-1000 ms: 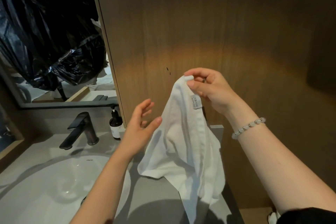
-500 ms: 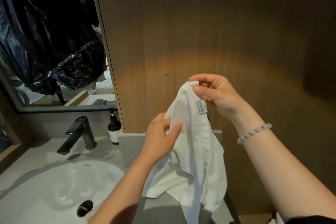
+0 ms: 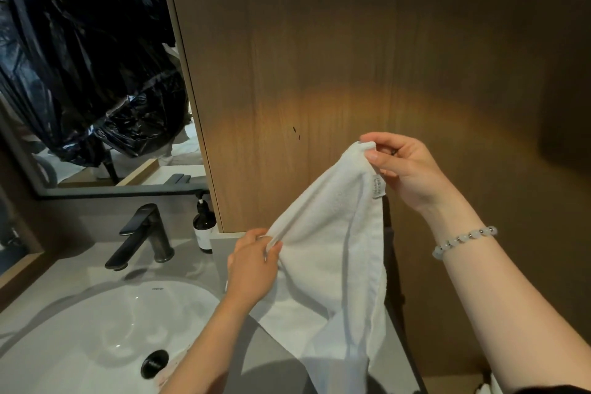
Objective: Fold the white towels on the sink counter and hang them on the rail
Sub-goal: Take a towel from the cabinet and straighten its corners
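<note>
So I've got the white terry towel [image 3: 326,259] up in the air over the right end of the grey stone sink counter [image 3: 73,272], not folded yet. My right hand [image 3: 406,169] pinches the top corner between thumb and fingertips, just above the little sewn-in label [image 3: 378,186]. My left hand [image 3: 252,265] is curled round the hem lower down and to the left, gripping it. The idea, I think, is to get one edge pulled taut between the two hands so I can find the corners and line things up for the first fold. The rest of the cloth hangs loose, and the bottom seems to sag onto the counter.

Room-wise, the oval white basin [image 3: 105,329] sits on my left with a matte black faucet [image 3: 144,233] behind it. A dark pump bottle [image 3: 203,227] stands against the brown wood-panel wall [image 3: 319,57]. The framed mirror [image 3: 80,57] mostly reflects crinkly black plastic sheeting. The lighting is dim and warm, with a glow across the panel. There's a pale bead bracelet [image 3: 463,240] on my right wrist. I can't honestly pick out the rail from here.
</note>
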`<state>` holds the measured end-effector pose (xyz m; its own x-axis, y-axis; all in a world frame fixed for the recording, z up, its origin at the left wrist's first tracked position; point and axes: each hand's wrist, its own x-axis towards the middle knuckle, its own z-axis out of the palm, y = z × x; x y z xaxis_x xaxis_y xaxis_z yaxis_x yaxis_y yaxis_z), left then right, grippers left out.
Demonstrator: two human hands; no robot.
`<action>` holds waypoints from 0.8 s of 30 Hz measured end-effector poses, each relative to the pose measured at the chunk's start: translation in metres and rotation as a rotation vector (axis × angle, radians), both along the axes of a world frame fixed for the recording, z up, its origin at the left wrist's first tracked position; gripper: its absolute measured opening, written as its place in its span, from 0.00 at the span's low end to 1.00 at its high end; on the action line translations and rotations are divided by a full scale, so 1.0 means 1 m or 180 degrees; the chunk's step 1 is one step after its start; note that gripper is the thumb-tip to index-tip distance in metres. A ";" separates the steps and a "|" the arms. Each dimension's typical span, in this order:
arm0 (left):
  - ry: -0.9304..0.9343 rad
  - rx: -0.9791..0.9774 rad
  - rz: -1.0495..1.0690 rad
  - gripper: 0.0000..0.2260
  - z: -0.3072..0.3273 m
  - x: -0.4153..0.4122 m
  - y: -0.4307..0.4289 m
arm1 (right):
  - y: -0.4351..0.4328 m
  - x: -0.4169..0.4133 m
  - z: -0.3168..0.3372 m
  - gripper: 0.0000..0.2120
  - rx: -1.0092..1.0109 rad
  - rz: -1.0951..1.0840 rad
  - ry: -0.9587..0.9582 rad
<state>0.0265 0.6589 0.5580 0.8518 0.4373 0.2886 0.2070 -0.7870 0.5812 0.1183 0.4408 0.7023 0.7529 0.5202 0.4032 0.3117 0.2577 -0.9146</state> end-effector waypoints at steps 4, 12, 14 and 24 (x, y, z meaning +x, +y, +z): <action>-0.0751 -0.0201 0.0386 0.12 0.009 -0.009 0.004 | -0.008 0.005 -0.008 0.12 0.0459 0.0035 0.0433; -0.0410 -0.0975 -0.1107 0.19 0.083 -0.034 0.012 | -0.019 0.028 -0.042 0.10 0.0629 -0.0938 0.1089; -0.0322 -0.1023 -0.1282 0.19 0.098 -0.039 0.013 | -0.016 0.028 -0.046 0.11 0.0506 -0.1224 0.0920; -0.0638 0.0832 -0.1136 0.17 0.125 -0.055 0.014 | -0.008 0.027 -0.063 0.13 0.0243 -0.1903 0.0262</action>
